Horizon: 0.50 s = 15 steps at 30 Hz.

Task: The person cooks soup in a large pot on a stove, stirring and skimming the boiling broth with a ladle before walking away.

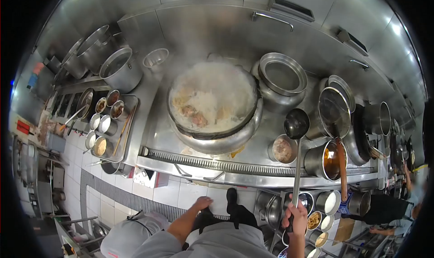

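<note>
My right hand (294,216) is closed around the handle of a long ladle (297,124), raised at the stove's front edge. Its dark bowl hangs above the stove top, just over a small pot of pale minced-looking food (283,149). To the left, a large round wok (212,100) steams heavily, with whitish liquid and brownish-pink pieces in it; steam blurs the contents. Low in front of my body, my left hand (201,203) has its fingers loosely curled, and I see nothing in them. It is apart from the stove.
A tray (131,127) of small seasoning pots stands left, near stockpots (121,70). A lidded-looking round pot (282,79) sits behind right. A strainer (334,111) and a pot of amber liquid (323,161) crowd the right. Bowls of ingredients (314,219) stand beside me; another person (398,208) is far right.
</note>
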### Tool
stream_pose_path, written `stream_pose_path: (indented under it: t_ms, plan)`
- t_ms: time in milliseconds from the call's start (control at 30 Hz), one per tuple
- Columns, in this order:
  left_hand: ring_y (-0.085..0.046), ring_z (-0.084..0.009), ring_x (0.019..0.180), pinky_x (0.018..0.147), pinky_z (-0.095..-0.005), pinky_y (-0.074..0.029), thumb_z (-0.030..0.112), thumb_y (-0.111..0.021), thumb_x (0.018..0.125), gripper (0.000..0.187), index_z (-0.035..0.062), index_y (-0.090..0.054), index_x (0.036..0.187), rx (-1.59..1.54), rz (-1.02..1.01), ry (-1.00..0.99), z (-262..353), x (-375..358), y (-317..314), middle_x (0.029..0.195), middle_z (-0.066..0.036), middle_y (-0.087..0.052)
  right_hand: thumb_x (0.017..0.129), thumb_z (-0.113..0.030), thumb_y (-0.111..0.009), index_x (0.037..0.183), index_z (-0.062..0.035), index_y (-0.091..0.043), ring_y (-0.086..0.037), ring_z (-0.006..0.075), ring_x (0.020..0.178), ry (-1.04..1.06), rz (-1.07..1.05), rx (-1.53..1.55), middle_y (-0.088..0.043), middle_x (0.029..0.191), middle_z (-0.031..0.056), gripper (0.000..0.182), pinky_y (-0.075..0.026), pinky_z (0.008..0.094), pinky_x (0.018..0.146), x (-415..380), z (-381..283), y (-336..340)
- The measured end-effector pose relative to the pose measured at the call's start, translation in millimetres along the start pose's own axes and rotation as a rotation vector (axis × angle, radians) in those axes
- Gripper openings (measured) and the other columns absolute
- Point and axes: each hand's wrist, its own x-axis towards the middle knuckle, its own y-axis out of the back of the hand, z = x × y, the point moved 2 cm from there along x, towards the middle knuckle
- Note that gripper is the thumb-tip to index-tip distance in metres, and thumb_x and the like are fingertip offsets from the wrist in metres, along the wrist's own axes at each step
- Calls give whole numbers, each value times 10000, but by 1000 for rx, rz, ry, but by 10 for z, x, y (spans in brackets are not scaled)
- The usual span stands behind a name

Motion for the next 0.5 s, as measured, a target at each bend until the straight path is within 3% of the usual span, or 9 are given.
stream_pose_path:
  t_ms: [33, 67, 100, 133, 200, 333, 400, 467, 500]
  plan:
    - [-631, -215, 773, 744, -299, -488, 384, -530, 846, 388, 37, -614, 1001, 11, 43, -309, -337, -64, 62, 891, -90, -659, 840, -89, -519, 1152, -8, -478, -385, 100, 332, -7, -38, 81, -430, 543, 13, 325, -309, 234, 294, 33, -76, -38]
    - [-626, -187, 702, 674, -302, -501, 388, -565, 827, 380, 41, -632, 968, -323, 67, 82, -152, -400, 311, 831, -83, -661, 844, -100, -513, 1151, -17, -474, -379, 99, 330, -17, -76, 159, -423, 542, 9, 321, -306, 237, 294, 78, -150, -74]
    - [-600, -160, 616, 593, -302, -499, 386, -612, 797, 381, 39, -642, 951, -210, 168, 18, -602, -401, 288, 784, -85, -654, 848, -109, -507, 1148, -24, -469, -370, 98, 329, -13, -126, 206, -419, 544, 4, 314, -300, 241, 295, 149, -221, -108]
    - [-580, -156, 568, 550, -296, -490, 375, -651, 771, 400, 25, -635, 963, -541, 251, 208, -787, -520, 333, 743, -80, -647, 851, -118, -501, 1145, -31, -465, -361, 96, 327, -11, -175, 254, -414, 546, 0, 308, -295, 245, 295, 235, -279, -137]
    - [-555, -124, 560, 507, -266, -457, 293, -669, 764, 373, 4, -618, 993, -650, 391, 373, -788, -895, 492, 730, -58, -640, 856, -126, -499, 1128, -58, -481, -347, 91, 329, -17, -218, 334, -419, 554, -6, 281, -283, 239, 299, 405, -409, -202]
    - [-553, -102, 583, 441, -225, -390, 166, -584, 815, 197, 34, -603, 961, -833, 578, 421, -686, -1534, 545, 690, -36, -601, 872, -120, -485, 1096, -83, -521, -342, 78, 341, -16, -326, 435, -425, 551, -22, 230, -274, 221, 304, 832, -670, -326]
    - [-550, -104, 576, 436, -218, -367, 171, -566, 819, 214, 40, -594, 985, -922, 678, 523, -883, -1718, 283, 697, -36, -602, 885, -124, -476, 1078, -86, -540, -349, 70, 354, -47, -408, 490, -427, 546, -32, 207, -280, 211, 315, 1012, -776, -372]
    - [-544, -109, 589, 454, -227, -370, 193, -553, 819, 256, 53, -573, 1032, -758, 624, 436, -1375, -1818, -124, 725, -37, -604, 889, -125, -471, 1078, -83, -541, -355, 69, 358, -58, -438, 521, -431, 545, -30, 206, -284, 211, 322, 1142, -849, -399]
    - [-527, -111, 573, 449, -233, -366, 221, -545, 820, 256, 56, -580, 1013, -832, 630, 504, -1179, -1930, -186, 737, -38, -604, 892, -125, -466, 1077, -81, -542, -361, 69, 363, -69, -468, 553, -435, 545, -29, 205, -289, 212, 328, 1202, -889, -432]
